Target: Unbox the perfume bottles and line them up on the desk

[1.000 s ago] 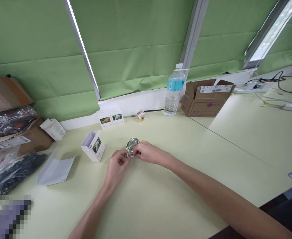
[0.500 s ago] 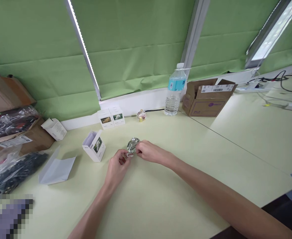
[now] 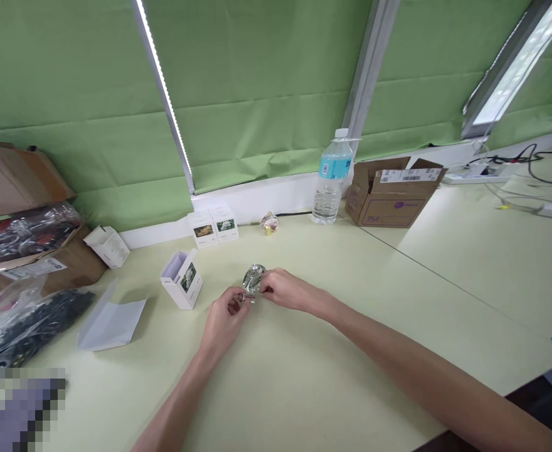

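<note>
- Head view: L hand (image 3: 224,320) & R hand (image 3: 285,290) closed on glass perfume bottle (image 3: 254,278), fingers gripping it at both sides
- Open white carton (image 3: 182,287) just left of grip, flower pic on front
- Cardboard box (image 3: 391,204) well beyond grip, label text unreadable

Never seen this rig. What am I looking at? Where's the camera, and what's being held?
No machine here: these are a person's own bare hands, filmed by one camera worn on the head, looking forward and down. The left hand and right hand both hold a small glass bottle with their fingers, over a pale green table. Also on the table: an open white carton, two small white boxes, a second small glass bottle, a plastic water bottle and a cardboard box.
</note>
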A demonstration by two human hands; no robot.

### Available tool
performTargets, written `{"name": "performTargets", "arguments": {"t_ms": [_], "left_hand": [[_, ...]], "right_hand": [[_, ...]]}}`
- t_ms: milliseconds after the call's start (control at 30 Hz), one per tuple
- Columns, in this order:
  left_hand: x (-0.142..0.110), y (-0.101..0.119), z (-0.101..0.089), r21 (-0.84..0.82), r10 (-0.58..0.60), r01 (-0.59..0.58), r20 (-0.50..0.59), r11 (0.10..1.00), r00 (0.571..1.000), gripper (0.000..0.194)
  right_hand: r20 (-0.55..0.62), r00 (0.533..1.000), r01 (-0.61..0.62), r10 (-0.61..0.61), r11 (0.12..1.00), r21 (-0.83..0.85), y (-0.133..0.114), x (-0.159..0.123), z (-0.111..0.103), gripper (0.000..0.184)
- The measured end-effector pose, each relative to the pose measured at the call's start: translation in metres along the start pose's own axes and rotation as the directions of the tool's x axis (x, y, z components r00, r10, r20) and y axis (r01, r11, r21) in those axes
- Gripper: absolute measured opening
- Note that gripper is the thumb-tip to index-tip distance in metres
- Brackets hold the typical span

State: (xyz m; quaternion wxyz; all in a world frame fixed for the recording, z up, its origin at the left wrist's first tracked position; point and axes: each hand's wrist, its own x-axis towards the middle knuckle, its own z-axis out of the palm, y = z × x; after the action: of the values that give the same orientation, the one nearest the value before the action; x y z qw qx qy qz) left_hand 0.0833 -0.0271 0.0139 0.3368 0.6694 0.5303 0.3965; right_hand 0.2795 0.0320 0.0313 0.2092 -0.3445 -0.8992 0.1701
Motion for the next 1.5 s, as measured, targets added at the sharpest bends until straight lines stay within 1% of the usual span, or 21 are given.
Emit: {"name": "performTargets", "arguments": {"t_ms": [67, 100, 200, 267, 367, 567, 633, 733, 867, 933, 1033, 1100, 1133, 1200, 1333, 1400, 1500], "left_hand": [[0.0, 0.001, 0.0, 0.001, 0.004, -0.004, -0.003, 1.0, 1.0, 0.025], [0.0, 0.001, 0.0, 0.005, 0.003, -0.003, -0.002, 1.0, 1.0, 0.025], [0.0, 0.001, 0.001, 0.029, 0.002, -0.002, 0.006, 1.0, 1.0, 0.024], [0.0, 0.001, 0.001, 0.044, 0.002, -0.002, 0.002, 0.999, 1.0, 0.024], [0.0, 0.0, 0.001, 0.052, -0.002, 0.002, -0.002, 0.999, 1.0, 0.022], [-0.001, 0.001, 0.002, 0.113, 0.006, -0.005, -0.006, 0.994, 1.0, 0.022], [-0.002, 0.002, 0.002, 0.149, 0.024, -0.022, -0.01, 0.989, 1.0, 0.024], [-0.002, 0.002, 0.002, 0.203, 0.066, -0.062, -0.015, 0.977, 0.998, 0.026], [-0.002, 0.004, 0.003, 0.249, 0.11, -0.104, -0.012, 0.963, 0.994, 0.028], [-0.003, 0.005, 0.003, 0.274, 0.118, -0.112, -0.007, 0.955, 0.993, 0.029], [-0.003, 0.005, 0.004, 0.296, 0.128, -0.122, -0.002, 0.948, 0.992, 0.03], [-0.003, 0.003, 0.004, 0.3, 0.135, -0.13, 0.003, 0.945, 0.991, 0.03], [-0.002, 0.003, 0.004, 0.301, 0.138, -0.134, 0.007, 0.944, 0.99, 0.029], [-0.002, 0.001, 0.005, 0.304, 0.145, -0.142, 0.013, 0.942, 0.989, 0.029], [-0.001, -0.001, 0.005, 0.302, 0.15, -0.147, 0.013, 0.942, 0.989, 0.027], [-0.001, -0.001, 0.004, 0.304, 0.147, -0.144, 0.014, 0.942, 0.989, 0.027], [-0.001, -0.001, 0.004, 0.302, 0.144, -0.144, 0.022, 0.943, 0.989, 0.027]], "right_hand": [[-0.029, 1.0, 0.011, -0.011, 1.0, -0.019, 0.001, -0.008, 0.001, 0.021], [-0.054, 0.999, -0.003, 0.002, 1.0, -0.012, 0.001, -0.013, 0.002, 0.019], [-0.156, 0.983, -0.092, 0.1, 0.994, 0.057, 0.004, -0.028, 0.004, 0.014], [-0.19, 0.97, -0.137, 0.153, 0.986, 0.097, 0.005, -0.033, 0.006, 0.013], [-0.199, 0.963, -0.16, 0.182, 0.98, 0.121, 0.006, -0.034, 0.01, 0.013], [-0.241, 0.955, -0.145, 0.171, 0.982, 0.123, 0.001, -0.029, 0.019, 0.012], [-0.241, 0.954, -0.149, 0.179, 0.98, 0.135, 0.0, -0.029, 0.017, 0.01], [-0.248, 0.947, -0.174, 0.204, 0.975, 0.139, 0.001, -0.03, 0.01, 0.015], [-0.3, 0.912, -0.244, 0.28, 0.958, 0.153, 0.007, -0.028, -0.001, 0.018], [-0.29, 0.912, -0.249, 0.29, 0.953, 0.17, 0.011, -0.022, -0.004, 0.025], [-0.215, 0.943, -0.211, 0.254, 0.956, 0.202, 0.016, -0.01, -0.004, 0.049], [-0.16, 0.961, -0.184, 0.224, 0.955, 0.234, 0.02, -0.002, -0.003, 0.057], [-0.135, 0.967, -0.177, 0.215, 0.952, 0.248, 0.022, 0.002, -0.003, 0.057], [-0.103, 0.972, -0.176, 0.212, 0.944, 0.279, 0.026, 0.007, -0.003, 0.052], [-0.042, 0.968, -0.211, 0.246, 0.898, 0.385, 0.034, 0.011, -0.007, 0.041], [-0.05, 0.962, -0.222, 0.267, 0.878, 0.424, 0.041, 0.011, -0.009, 0.041], [-0.125, 0.937, -0.249, 0.325, 0.876, 0.412, 0.061, 0.013, -0.016, 0.042]]}}
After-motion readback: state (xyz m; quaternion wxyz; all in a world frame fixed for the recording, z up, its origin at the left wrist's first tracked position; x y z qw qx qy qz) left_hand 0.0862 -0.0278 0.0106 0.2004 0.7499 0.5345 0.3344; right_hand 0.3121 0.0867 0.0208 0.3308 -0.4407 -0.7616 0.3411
